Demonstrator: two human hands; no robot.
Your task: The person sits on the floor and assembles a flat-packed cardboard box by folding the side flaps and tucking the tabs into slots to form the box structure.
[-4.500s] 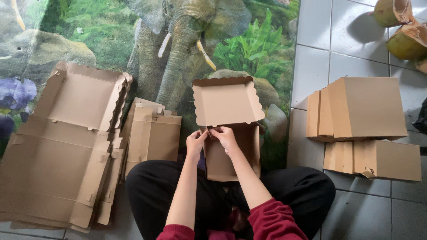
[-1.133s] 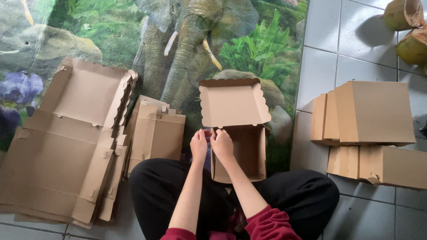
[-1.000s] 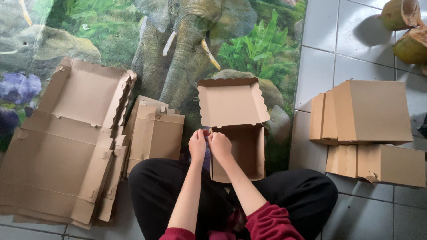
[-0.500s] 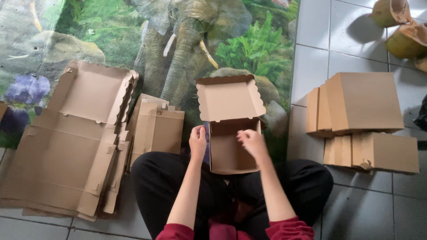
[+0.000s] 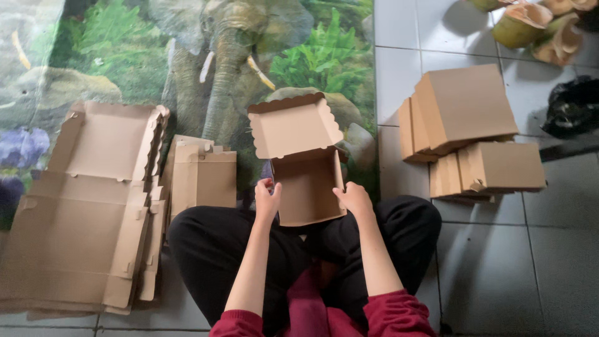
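Observation:
A brown cardboard box [image 5: 307, 186] with its scalloped lid open rests on my crossed legs in black trousers. My left hand [image 5: 267, 198] grips the box's left wall near its front corner. On the other side, my right hand [image 5: 354, 198] holds the right front corner. The lid [image 5: 293, 126] stands tilted back, away from me, over a mat printed with an elephant.
A stack of flat unfolded cardboard blanks [image 5: 87, 200] lies at my left, with smaller folded pieces [image 5: 201, 178] beside it. Several finished closed boxes [image 5: 468, 131] are piled on the tiled floor at the right. Cut coconut husks [image 5: 536, 28] and a black bag [image 5: 574, 106] sit at the far right.
My hands were together at the box's front wall; they have spread apart to its two front corners. The view has shifted slightly.

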